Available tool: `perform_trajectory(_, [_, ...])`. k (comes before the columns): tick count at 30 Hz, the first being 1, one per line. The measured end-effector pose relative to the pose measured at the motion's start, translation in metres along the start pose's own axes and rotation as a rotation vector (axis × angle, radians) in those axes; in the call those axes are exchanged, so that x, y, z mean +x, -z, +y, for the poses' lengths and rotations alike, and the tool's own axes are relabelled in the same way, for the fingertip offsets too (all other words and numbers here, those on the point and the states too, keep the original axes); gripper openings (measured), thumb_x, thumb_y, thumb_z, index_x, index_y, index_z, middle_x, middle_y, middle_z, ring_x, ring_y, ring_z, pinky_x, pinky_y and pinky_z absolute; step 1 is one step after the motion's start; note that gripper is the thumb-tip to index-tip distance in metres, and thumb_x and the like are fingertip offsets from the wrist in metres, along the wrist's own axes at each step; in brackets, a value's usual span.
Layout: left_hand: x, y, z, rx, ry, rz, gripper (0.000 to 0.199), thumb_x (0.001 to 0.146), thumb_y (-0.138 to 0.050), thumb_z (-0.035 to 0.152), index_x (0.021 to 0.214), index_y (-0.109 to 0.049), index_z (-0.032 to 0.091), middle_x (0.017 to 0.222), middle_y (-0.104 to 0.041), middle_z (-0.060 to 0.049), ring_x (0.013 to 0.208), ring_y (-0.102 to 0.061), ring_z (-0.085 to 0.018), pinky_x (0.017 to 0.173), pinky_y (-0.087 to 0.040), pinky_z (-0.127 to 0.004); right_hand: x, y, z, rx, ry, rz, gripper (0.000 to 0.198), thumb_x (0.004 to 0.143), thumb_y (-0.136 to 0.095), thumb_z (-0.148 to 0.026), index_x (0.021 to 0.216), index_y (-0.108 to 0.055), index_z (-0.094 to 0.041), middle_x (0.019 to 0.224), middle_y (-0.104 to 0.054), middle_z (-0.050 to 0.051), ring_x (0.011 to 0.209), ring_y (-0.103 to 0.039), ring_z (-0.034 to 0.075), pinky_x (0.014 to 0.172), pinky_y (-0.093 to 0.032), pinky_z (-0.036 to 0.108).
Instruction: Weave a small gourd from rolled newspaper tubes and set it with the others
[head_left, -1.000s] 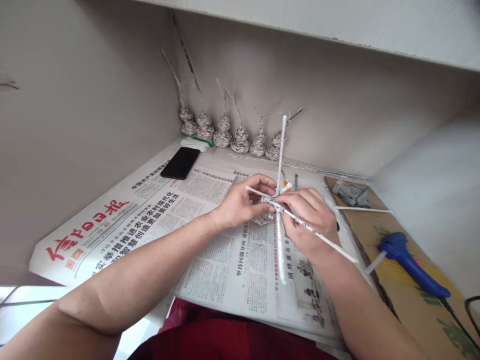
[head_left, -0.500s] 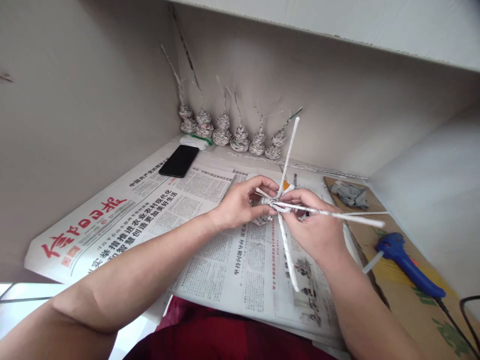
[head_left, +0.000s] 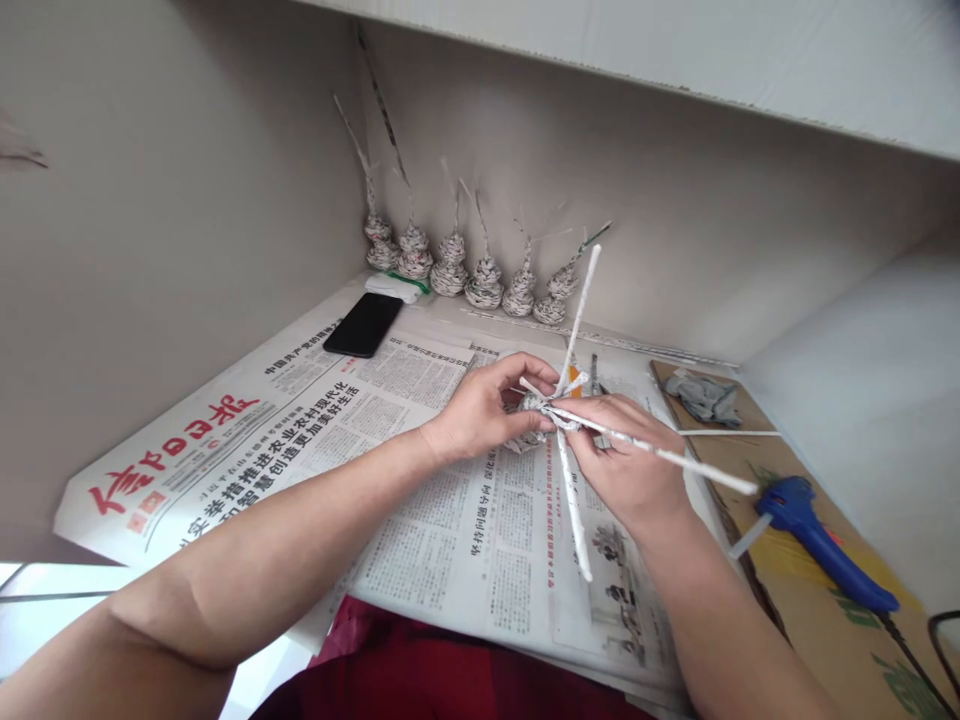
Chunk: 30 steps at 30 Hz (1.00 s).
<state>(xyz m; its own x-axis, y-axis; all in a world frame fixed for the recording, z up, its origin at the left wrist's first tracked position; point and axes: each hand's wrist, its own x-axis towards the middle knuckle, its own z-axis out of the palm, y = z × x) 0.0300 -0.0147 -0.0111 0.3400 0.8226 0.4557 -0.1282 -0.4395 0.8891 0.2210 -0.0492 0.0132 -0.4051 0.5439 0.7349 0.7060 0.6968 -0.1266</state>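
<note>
My left hand [head_left: 480, 405] is closed around a small woven newspaper piece [head_left: 529, 440], its thumb pressed on the near side. Rolled paper sticks [head_left: 579, 320] fan out of its top: one points up and away, one toward me, one to the right across my right hand, plus shorter ends. My right hand [head_left: 641, 465] is closed at the right side of the weave, thumb and fingers pinching a paper strand by the sticks' base. The fingertips partly hide that strand.
Several woven paper gourds [head_left: 484, 285] line the back wall. A black phone [head_left: 364, 325] lies on the newspaper [head_left: 300, 440]. At the right, a blue glue gun [head_left: 825, 545] and a crumpled grey cloth [head_left: 703, 397] rest on cardboard [head_left: 817, 630]. A board edge [head_left: 675, 90] overhangs above.
My right fingers have drawn in and lower around the strand at the weave. The right-pointing stick has tipped slightly downward. My left hand keeps its hold, and the view has shifted slightly.
</note>
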Motion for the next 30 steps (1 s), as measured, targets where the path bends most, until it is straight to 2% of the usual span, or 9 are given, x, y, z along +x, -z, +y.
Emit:
perform_trajectory(7, [-0.0006,-0.0011,0.0001,-0.011,0.015,0.004,0.039,0.073,-0.081,0.013,0.107,-0.062,0.014,0.102,-0.068,-0.007,0.097,-0.066,-0.017,0.086,-0.054,-0.033,0.0003,-0.0012,-0.0019,-0.004,-0.069,0.015,0.021,0.081,-0.067,-0.006,0.090,-0.075,-0.024,0.083,-0.077,-0.001,0.076,-0.071,0.017,0.070,-0.055,0.028])
perform_trajectory(14, [-0.0005,0.0002,-0.0011,-0.005,0.017,-0.001,0.039,0.073,-0.081,0.013,0.107,-0.062,0.014,0.104,-0.069,-0.009,0.102,-0.067,-0.020,0.089,-0.054,-0.035,0.0021,0.0010,-0.0009,0.099,-0.012,-0.048,0.022,0.082,-0.064,-0.006,0.091,-0.073,-0.023,0.086,-0.077,0.002,0.082,-0.071,0.019,0.077,-0.056,0.032])
perform_trajectory(20, [0.0005,0.0010,0.0020,-0.021,0.012,0.021,0.039,0.072,-0.082,0.015,0.107,-0.063,0.014,0.104,-0.068,-0.009,0.101,-0.067,-0.019,0.085,-0.055,-0.033,-0.0009,-0.0014,0.0025,0.046,-0.016,0.008,0.023,0.084,-0.065,-0.007,0.101,-0.072,-0.021,0.093,-0.078,0.003,0.084,-0.073,0.018,0.081,-0.057,0.031])
perform_trajectory(26, [0.0006,0.0008,-0.0005,-0.030,-0.011,0.049,0.038,0.073,-0.082,0.013,0.105,-0.063,0.014,0.105,-0.069,-0.009,0.101,-0.067,-0.019,0.091,-0.054,-0.036,0.0018,0.0030,0.0012,0.014,0.094,-0.093,0.028,0.087,-0.060,-0.005,0.106,-0.071,-0.022,0.097,-0.076,0.005,0.093,-0.069,0.021,0.088,-0.055,0.035])
perform_trajectory(30, [-0.0005,-0.0003,-0.0035,0.003,-0.024,0.031,0.035,0.074,-0.080,0.013,0.105,-0.063,0.015,0.105,-0.070,-0.008,0.100,-0.068,-0.019,0.091,-0.054,-0.036,0.0029,0.0063,-0.0028,-0.043,0.005,-0.264,0.031,0.087,-0.056,-0.010,0.112,-0.069,-0.020,0.108,-0.073,0.010,0.103,-0.066,0.029,0.086,-0.054,0.044])
